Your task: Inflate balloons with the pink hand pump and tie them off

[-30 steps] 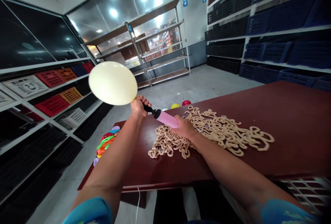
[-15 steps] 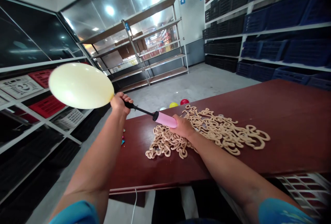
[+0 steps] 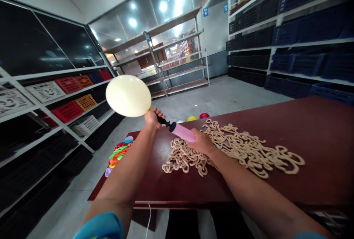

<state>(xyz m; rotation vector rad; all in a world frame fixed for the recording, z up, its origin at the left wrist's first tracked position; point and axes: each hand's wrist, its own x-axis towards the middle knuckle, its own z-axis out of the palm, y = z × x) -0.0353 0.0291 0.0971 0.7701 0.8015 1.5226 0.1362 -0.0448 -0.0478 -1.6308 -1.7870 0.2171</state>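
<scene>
A pale yellow inflated balloon (image 3: 128, 96) juts out to the left from my left hand (image 3: 153, 117). The fingers of that hand are wrapped around the balloon's neck and the black end of a hand balloon pump (image 3: 183, 132); where neck and pump meet is hidden. My right hand (image 3: 201, 141) is closed around the pump's pink barrel. Little of the pump's black rod shows between the two hands. Below and beyond my right hand, a tangled heap of beige twisted cord-like loops (image 3: 240, 147) lies on the dark red table (image 3: 318, 132).
Uninflated coloured balloons (image 3: 118, 154) are piled at the table's left end. Beyond the far edge, a yellow balloon (image 3: 191, 118) and a red balloon (image 3: 204, 115) show. Shelves with crates (image 3: 69, 111) stand left; blue crates (image 3: 297, 64) fill the right-hand shelves.
My left hand has come toward the right one, so the pump's rod has slid into the barrel. The view has swung left, bringing the uninflated balloons into sight.
</scene>
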